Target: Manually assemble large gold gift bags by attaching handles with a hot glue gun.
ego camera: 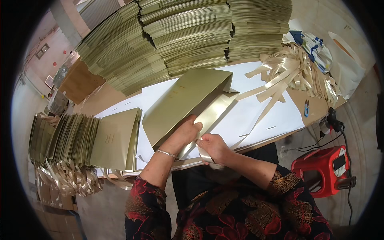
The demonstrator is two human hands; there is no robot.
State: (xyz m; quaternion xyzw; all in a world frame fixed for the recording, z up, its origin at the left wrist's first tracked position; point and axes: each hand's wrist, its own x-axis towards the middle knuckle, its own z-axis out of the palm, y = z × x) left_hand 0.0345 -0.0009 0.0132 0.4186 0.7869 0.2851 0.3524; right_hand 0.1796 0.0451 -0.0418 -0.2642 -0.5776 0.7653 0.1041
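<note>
A gold-green paper bag (183,99) lies on white paper on the table, its open mouth facing me. My left hand (187,130) reaches into that mouth, with thumb and fingers gripping the bag's near rim. Just to the right, my right hand (214,148) is closed on a cream satin ribbon (205,154), which loops below its fingers close to the bag's edge. Whether the ribbon passes through the bag is hidden by my hands. More cream ribbons (285,72) lie in a loose heap at the back right, some ends reaching towards the bag.
Tall stacks of flat gold-green bags (192,33) line the back. Ribboned bags (75,138) stand in a row at the left. Blue thread snips (306,108) lie near the right edge. A red plastic stool (322,171) and a corded tool (331,118) are beyond it.
</note>
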